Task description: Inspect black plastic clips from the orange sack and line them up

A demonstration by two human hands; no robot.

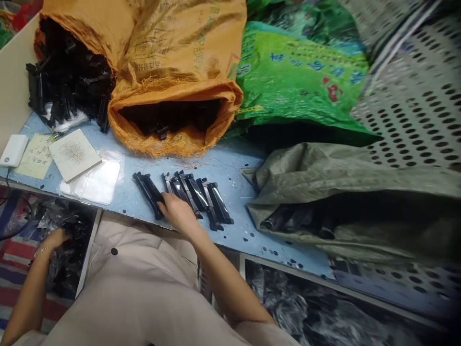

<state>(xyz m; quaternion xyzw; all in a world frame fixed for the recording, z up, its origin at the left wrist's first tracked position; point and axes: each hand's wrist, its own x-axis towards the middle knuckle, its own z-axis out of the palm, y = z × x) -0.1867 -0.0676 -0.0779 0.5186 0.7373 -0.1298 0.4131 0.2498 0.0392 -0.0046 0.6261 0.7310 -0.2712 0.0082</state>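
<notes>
On the blue tabletop (239, 221) lie several long black plastic parts (196, 194), side by side and slanted. My right hand (177, 211) reaches over the table edge, its fingers closed on the black part (148, 194) at the left of the row. Down at the left, below table height, my left hand (59, 239) is among clear plastic bags and dark pieces (68, 259); its fingertips are hidden there.
Orange sacks (183, 48) with black parts inside stand behind. Right of them are a green sack (302, 77), a grey-green sack (309, 168) and a perforated crate (425, 110). A square tile (75, 154), clear bags (97, 180) and a white device (14, 150) lie left.
</notes>
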